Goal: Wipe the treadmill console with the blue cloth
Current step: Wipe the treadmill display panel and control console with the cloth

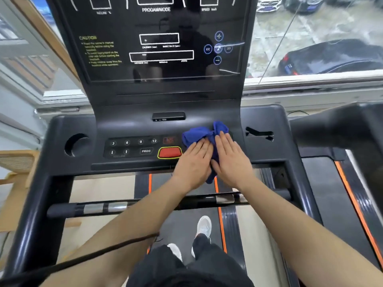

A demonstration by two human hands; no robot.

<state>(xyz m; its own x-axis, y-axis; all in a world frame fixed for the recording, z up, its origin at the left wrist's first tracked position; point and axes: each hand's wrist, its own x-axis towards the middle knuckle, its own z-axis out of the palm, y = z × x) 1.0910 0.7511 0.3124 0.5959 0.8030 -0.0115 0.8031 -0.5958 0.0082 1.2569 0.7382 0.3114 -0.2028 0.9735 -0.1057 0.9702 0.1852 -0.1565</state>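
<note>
Window behind, parked cars outside. Treadmill console [128, 129] fills view. Blue cloth [199, 134] bunched on console's lower panel, right of red stop button [169, 152]. Left hand [193, 162] and right hand [231, 160] flat, fingers extended, pressing cloth; neither grip closed.

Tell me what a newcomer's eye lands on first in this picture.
First the blue cloth, bunched on the right part of the button panel, with the left hand and right hand pressed flat on it side by side. Next the red button with its yellow rim, just left of the hands, and the tall black display panel above.
</note>
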